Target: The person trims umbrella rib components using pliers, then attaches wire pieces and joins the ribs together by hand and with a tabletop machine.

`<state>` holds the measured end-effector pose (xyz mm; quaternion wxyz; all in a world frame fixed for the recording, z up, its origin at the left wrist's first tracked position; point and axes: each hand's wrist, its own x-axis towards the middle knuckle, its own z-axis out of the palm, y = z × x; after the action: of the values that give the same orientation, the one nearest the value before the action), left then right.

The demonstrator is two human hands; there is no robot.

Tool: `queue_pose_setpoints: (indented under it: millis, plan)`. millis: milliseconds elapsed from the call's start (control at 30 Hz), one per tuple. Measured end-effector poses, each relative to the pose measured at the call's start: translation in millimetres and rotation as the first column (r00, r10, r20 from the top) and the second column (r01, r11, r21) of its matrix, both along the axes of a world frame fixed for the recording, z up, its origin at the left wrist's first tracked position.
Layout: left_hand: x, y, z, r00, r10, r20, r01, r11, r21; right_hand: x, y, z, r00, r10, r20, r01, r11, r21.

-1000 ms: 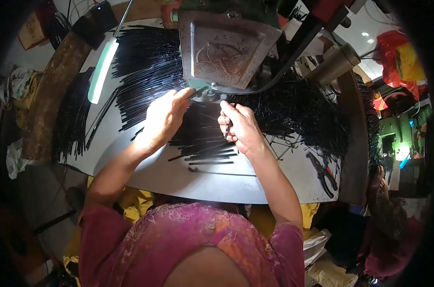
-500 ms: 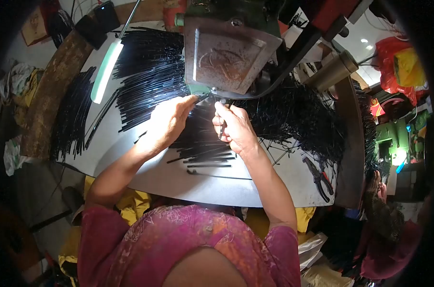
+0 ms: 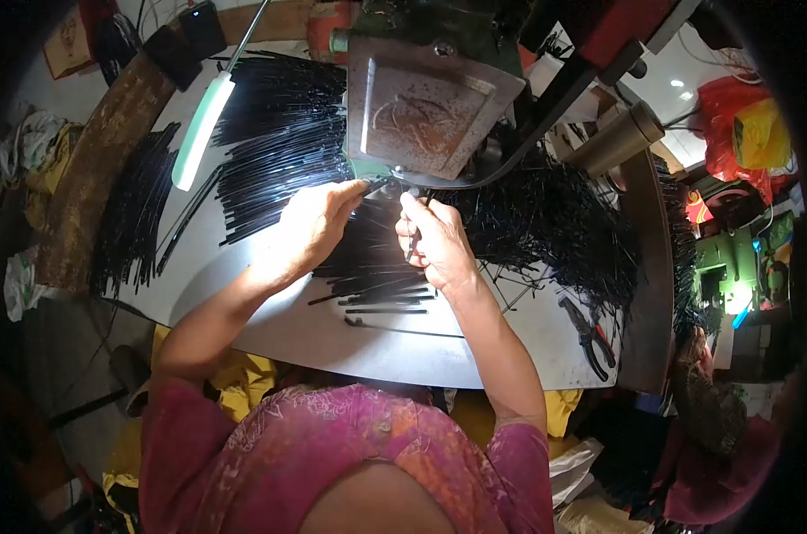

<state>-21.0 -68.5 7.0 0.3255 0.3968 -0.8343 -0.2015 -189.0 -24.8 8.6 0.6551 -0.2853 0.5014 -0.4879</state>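
Observation:
My left hand (image 3: 319, 222) is closed, its fingertips pinching a small dark piece at the lower edge of the green machine (image 3: 430, 111). Just to the right, my right hand (image 3: 434, 233) is curled round a thin dark tool (image 3: 411, 246), with thumb and forefinger near the machine's small metal working point. Several black rods (image 3: 279, 182) lie in a dense bundle left of the machine, and more black rods (image 3: 377, 245) lie between and under my hands. The contact point between the fingertips is too small to make out.
Red-handled pliers (image 3: 588, 338) lie at the right of the white table (image 3: 394, 349). A tangled black pile (image 3: 555, 214) fills the right side. A lit lamp (image 3: 203, 133) hangs at the left. At the far right, a co-worker's hand (image 3: 695, 349) is near another green machine (image 3: 728, 267).
Both hands stay by the machine. Compared with a second ago, my right hand has shifted slightly left, closer to my left hand. The whole view has moved a little.

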Motion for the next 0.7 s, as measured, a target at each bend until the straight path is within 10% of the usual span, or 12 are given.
queue_pose_setpoints:
  millis: [267, 333, 467, 533, 700]
  plan:
    - [1, 0, -7, 1.000, 0.015, 0.005, -0.014, 0.979, -0.205, 2, 0, 0, 1.000, -0.007, 0.009, 0.007, 1.000, 0.005]
    - [2, 5, 6, 0.959, 0.102, 0.265, -0.034, 0.968, -0.249, 3, 0, 2, 1.000, -0.024, 0.012, 0.024, 1.000, 0.019]
    - [22, -10, -4, 0.990, -0.102, 0.103, 0.125, 0.960, -0.250, 0, 0, 0, 0.999, -0.034, -0.039, 0.035, 0.999, 0.022]
    - [25, 0, 33, 1.000, -0.016, 0.012, 0.004, 0.760, 0.650, -1, 1, 2, 0.997, -0.020, -0.073, 0.019, 1.000, -0.008]
    - [28, 32, 25, 0.900, 0.073, -0.429, 0.381, 0.346, 0.857, 13, 1, 5, 0.999, 0.028, 0.038, -0.028, 0.999, -0.017]
